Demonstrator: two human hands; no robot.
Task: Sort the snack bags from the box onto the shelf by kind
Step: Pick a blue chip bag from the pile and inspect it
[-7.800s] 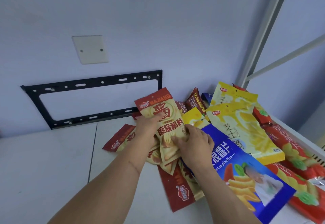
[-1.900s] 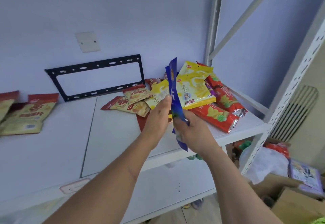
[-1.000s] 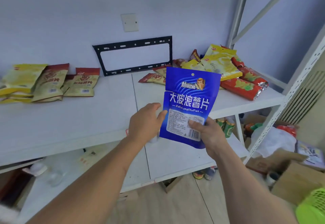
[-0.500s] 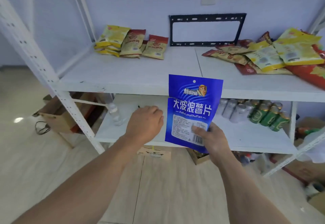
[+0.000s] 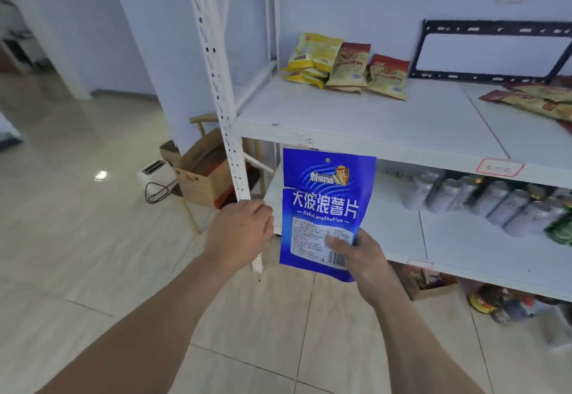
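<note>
Head view has swung left since half a second ago: the cardboard box [image 5: 201,173] on the floor shows nearer. Left hand [image 5: 240,232] hangs loose, holding nothing; right hand [image 5: 360,257] pinches the upright blue bag [image 5: 325,208] before the shelf [image 5: 356,115], far yellow bags [image 5: 312,62] now right of centre.

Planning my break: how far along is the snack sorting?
Partly done. Yellow bags and red-topped bags sit grouped at the shelf's left. The right hand holds a blue bag, not yet placed. A mixed pile waits on the right.
</note>
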